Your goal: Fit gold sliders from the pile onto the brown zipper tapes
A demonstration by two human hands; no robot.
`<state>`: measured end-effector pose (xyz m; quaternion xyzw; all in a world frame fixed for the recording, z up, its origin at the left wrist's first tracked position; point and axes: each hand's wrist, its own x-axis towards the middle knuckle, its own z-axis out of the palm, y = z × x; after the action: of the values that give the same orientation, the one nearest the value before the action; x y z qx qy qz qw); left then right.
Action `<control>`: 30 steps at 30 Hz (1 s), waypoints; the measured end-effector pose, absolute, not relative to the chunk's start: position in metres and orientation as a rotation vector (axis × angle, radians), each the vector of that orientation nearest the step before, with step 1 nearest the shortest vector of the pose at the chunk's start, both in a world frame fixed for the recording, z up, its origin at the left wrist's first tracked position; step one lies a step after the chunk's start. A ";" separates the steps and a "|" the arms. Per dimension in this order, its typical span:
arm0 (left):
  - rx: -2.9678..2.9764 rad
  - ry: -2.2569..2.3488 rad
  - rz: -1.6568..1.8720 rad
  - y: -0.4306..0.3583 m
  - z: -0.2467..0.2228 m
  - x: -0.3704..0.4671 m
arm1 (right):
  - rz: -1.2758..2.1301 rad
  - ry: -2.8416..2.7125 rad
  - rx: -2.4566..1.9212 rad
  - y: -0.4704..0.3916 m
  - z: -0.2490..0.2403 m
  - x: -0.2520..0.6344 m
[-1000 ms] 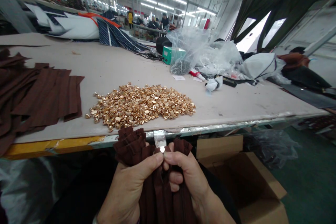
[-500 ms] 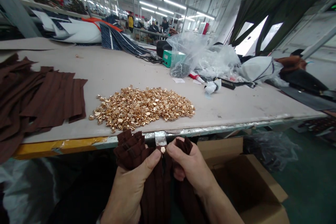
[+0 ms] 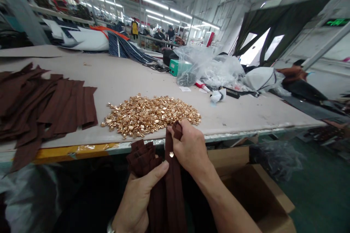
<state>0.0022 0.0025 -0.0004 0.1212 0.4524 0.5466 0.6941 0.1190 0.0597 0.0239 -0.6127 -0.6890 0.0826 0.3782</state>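
Note:
My left hand (image 3: 136, 194) is closed around a bundle of brown zipper tapes (image 3: 142, 156), whose ends fan out above the thumb. My right hand (image 3: 193, 147) grips the upper end of one brown zipper tape (image 3: 174, 189), which hangs straight down beside the bundle. A small gold zipper slider (image 3: 171, 154) sits on that tape, just below the right fingers and apart from the left thumb tip. Behind my hands, a heap of similar gold sliders (image 3: 150, 116) lies near the table's front edge. The lower ends of the held tapes run out of view.
More brown tapes (image 3: 62, 103) are piled on the table (image 3: 229, 116) at left. Clear plastic bags (image 3: 210, 65) and a green box (image 3: 173, 67) stand farther back. An open cardboard box (image 3: 273, 185) is below the table on the right. People work in the background.
My right hand has moved up and away from the left, drawing the tape's end upward. The slider, earlier between both thumbs, now shows on the stretched tape. The view has shifted slightly.

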 end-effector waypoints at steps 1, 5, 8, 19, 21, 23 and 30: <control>0.272 1.014 1.215 0.003 0.001 0.001 | 0.275 -1.747 -1.553 0.064 0.026 0.119; 0.268 1.030 1.196 0.002 0.005 -0.001 | 0.795 -1.704 -1.372 0.067 0.033 0.123; 0.342 1.015 1.180 -0.002 0.000 0.000 | 1.109 -1.675 -1.274 0.055 0.035 0.124; 0.460 0.972 1.134 -0.013 -0.027 0.001 | 1.004 -1.656 -1.380 0.037 0.034 0.155; 0.488 0.982 1.139 -0.012 -0.028 -0.002 | 0.571 -1.811 -1.528 0.050 0.033 0.153; 0.497 1.002 1.129 -0.010 -0.029 -0.004 | 0.279 -1.920 -1.611 0.063 0.032 0.146; 0.465 1.081 1.092 -0.009 -0.030 -0.008 | -0.055 -2.040 -1.792 0.082 0.030 0.128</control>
<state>-0.0078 -0.0088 -0.0296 0.2085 0.4843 0.4893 0.6947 0.1282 0.0823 0.0304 -0.6451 -0.7341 -0.0198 0.2113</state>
